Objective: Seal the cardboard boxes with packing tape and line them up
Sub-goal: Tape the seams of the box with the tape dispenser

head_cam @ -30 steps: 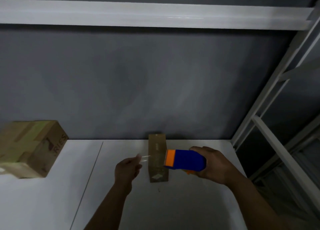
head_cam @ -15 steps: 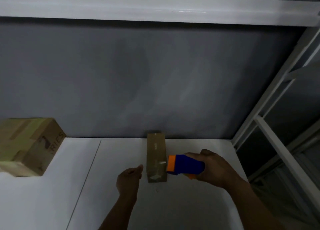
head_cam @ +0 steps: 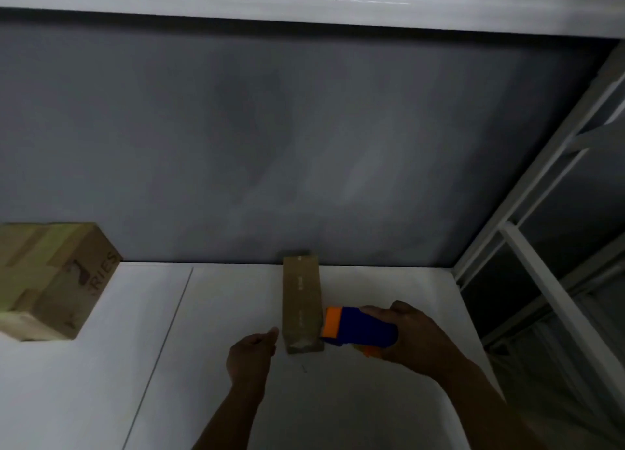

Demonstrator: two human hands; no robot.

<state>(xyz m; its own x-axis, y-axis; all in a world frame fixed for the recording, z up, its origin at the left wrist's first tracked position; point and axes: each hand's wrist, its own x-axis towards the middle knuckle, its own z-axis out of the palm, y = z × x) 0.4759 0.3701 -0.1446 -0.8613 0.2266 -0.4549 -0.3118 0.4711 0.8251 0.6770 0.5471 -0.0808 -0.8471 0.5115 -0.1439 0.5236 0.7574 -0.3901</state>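
We find the narrow box mid-worktop at the wall. Right hand, grip closed around the tape dispenser, presses it beside the box's near end; left hand, loosely curled and empty, sits beside the box. Taping is under way; next, we judge, cutting and smoothing.

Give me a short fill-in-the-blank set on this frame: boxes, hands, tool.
1. The right hand grips a blue and ____ tape dispenser.
2. The dispenser's front meets the narrow box on its ____ side.
3. The left hand holds ____.
4. The larger box sits at the table's far ____.

Missing: orange; right; nothing; left
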